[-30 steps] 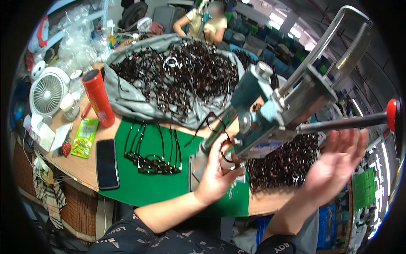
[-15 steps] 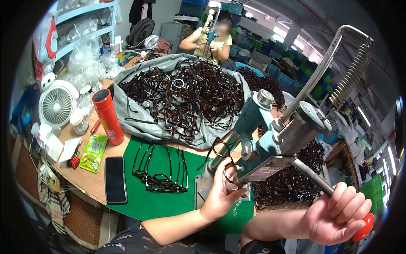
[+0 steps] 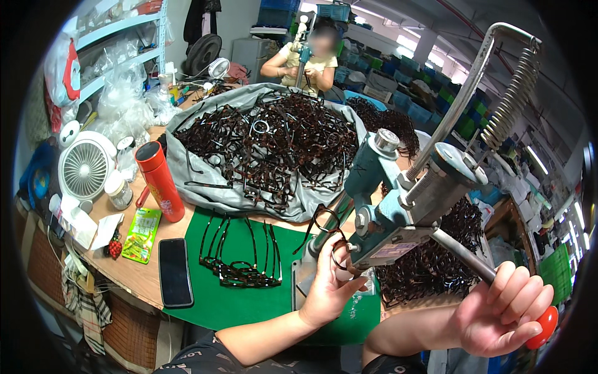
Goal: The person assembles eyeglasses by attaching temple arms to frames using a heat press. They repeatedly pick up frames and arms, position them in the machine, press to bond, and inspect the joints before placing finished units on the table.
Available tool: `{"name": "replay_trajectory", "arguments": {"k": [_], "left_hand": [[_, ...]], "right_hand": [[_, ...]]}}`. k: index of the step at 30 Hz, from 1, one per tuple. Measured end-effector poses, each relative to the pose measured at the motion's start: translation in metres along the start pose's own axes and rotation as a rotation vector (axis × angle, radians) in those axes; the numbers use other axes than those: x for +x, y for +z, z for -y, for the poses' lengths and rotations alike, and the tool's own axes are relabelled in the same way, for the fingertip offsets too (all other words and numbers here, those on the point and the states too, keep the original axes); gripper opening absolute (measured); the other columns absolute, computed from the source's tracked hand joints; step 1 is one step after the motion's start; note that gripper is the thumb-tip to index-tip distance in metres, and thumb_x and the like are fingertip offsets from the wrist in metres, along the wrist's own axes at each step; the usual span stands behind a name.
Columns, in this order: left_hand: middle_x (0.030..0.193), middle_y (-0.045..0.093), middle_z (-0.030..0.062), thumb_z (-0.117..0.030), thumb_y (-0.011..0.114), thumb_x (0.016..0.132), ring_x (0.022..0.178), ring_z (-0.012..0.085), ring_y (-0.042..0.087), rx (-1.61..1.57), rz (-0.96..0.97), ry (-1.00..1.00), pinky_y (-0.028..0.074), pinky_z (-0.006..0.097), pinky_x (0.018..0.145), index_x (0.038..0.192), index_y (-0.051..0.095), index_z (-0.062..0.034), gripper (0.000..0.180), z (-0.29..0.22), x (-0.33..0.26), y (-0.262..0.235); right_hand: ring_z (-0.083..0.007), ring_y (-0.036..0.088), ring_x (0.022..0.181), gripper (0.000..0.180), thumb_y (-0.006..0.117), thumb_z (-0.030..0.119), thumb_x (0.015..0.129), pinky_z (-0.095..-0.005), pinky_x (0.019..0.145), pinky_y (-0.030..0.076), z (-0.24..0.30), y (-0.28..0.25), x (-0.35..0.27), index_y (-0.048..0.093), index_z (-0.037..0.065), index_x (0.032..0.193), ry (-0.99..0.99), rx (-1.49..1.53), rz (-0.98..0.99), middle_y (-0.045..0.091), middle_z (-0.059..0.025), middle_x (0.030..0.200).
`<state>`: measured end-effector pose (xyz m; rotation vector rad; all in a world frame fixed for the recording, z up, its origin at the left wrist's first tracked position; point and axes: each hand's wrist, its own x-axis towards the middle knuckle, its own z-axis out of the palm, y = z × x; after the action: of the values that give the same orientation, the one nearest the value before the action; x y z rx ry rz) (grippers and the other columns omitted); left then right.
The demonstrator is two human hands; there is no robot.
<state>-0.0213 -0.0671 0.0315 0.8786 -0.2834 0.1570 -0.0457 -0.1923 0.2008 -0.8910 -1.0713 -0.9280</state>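
Nearest, at the right, the right hand (image 3: 503, 315) has its fingers curled fully round the end of the press lever (image 3: 464, 255), just beside the red knob (image 3: 544, 327); a little farther off and to the left, the left hand (image 3: 327, 290) has its fingers partly closed on a dark spectacle frame (image 3: 338, 230), though the exact contact of the fingertips is hidden; this frame is at the near left of the teal press (image 3: 383, 218), one rim at the press head and the other beyond it toward the far side; for a clean stroke, I judge, the left fingers should steady the rim squarely and stay out from under the head, while the right hand draws the lever smoothly rather than jerking it; on the green mat (image 3: 249, 311) to the left lie a phone (image 3: 176, 272) and, beyond it to the right, a small group of frames (image 3: 243, 274); right of the press is a dark pile (image 3: 423, 280); farther back, a big heap of frames (image 3: 274, 143) sits in grey cloth (image 3: 299, 207), with a red flask (image 3: 160, 181) to its left; farthest, a co-worker (image 3: 289, 59) sits behind the heap.
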Motion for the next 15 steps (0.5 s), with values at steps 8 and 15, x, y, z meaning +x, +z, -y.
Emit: {"name": "replay_trajectory", "arguments": {"k": [8,15], "left_hand": [[0.132,0.036,0.0129,0.016,0.053,0.077,0.09,0.0133,0.051,0.021,0.007,0.022,0.052,0.026,0.069,0.14,0.006,-0.0137,0.084,0.0018,-0.0011,0.0015],[0.131,0.036,0.0135,0.016,0.053,0.077,0.087,0.0117,0.049,0.012,-0.013,-0.009,0.052,0.026,0.07,0.14,0.006,-0.0139,0.084,-0.0003,-0.0005,-0.0022]], "right_hand": [[-0.0072,0.024,0.054,0.038,0.061,0.03,0.085,-0.0223,0.052,0.022,-0.0002,-0.0009,-0.0011,0.031,0.013,0.068,-0.002,0.005,-0.008,0.027,0.0046,0.059],[-0.0069,0.025,0.054,0.039,0.061,0.03,0.084,-0.0216,0.052,0.023,-0.0033,0.0012,-0.003,0.031,0.013,0.068,-0.01,-0.011,-0.032,0.028,0.0047,0.059]]}}
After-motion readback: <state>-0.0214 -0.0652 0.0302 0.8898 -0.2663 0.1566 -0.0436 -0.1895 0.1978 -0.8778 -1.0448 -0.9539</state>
